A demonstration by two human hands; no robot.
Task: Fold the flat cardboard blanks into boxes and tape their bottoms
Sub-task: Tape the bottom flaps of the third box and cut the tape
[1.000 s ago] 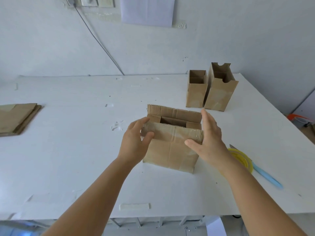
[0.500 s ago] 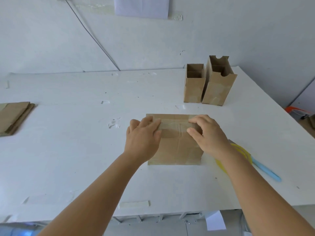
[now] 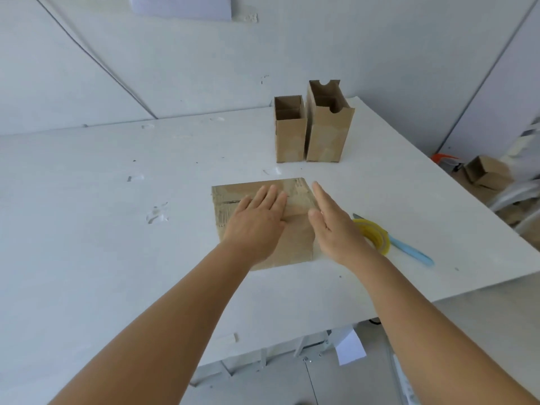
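A brown cardboard box (image 3: 295, 244) stands on the white table (image 3: 102, 229) with its flaps folded shut on top. My left hand (image 3: 257, 220) lies flat, palm down, on the closed flaps. My right hand (image 3: 333, 226) is open with fingers straight, edge-on along the box's right side. A yellow roll of tape (image 3: 375, 235) lies on the table just right of my right hand. Two folded boxes (image 3: 314, 130) stand upright and open-topped behind.
A blue-handled cutter (image 3: 409, 251) lies by the tape near the table's right edge. More cardboard boxes (image 3: 486, 172) sit on the floor at the right. Scraps of tape (image 3: 157, 214) stick to the table at the left.
The box's top flaps went from open to folded shut. My left hand moved from gripping the side to pressing flat on top; my right hand slid to the box's right side.
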